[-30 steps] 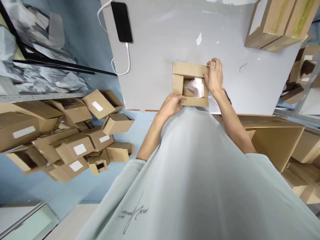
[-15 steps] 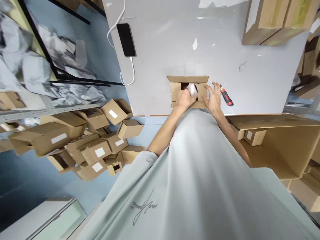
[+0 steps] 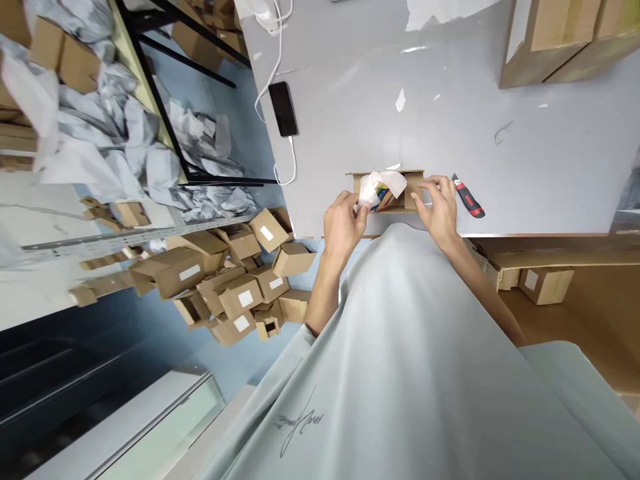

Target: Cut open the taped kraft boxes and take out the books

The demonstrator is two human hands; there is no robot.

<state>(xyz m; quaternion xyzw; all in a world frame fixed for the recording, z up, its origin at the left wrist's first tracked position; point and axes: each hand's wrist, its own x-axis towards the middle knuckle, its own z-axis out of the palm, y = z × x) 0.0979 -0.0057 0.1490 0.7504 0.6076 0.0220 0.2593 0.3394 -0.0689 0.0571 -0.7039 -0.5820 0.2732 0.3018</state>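
A small open cardboard box [image 3: 414, 181] sits near the front edge of the grey table. White paper [image 3: 369, 189] sticks out of its left part, and a colourful item [image 3: 385, 196] shows between the folds. My left hand [image 3: 344, 223] is at the box's left end, thumb and fingers closed on the edge of the white paper. At the right end, my right hand [image 3: 439, 208] has its fingers apart beside the box wall, holding nothing. A red and black utility knife [image 3: 469, 199] lies just right of my right hand.
A black phone [image 3: 283, 109] with a white cable lies at the table's left. Large taped cartons [image 3: 560, 40] stand at the back right. Small open boxes [image 3: 240, 293] are piled below left, beside a rack of grey bags [image 3: 140, 133]. A big carton [image 3: 590, 320] is below right.
My left hand has come out of the box to its left end, and the white paper is now spread open, exposing the colourful item. The view has shifted left.
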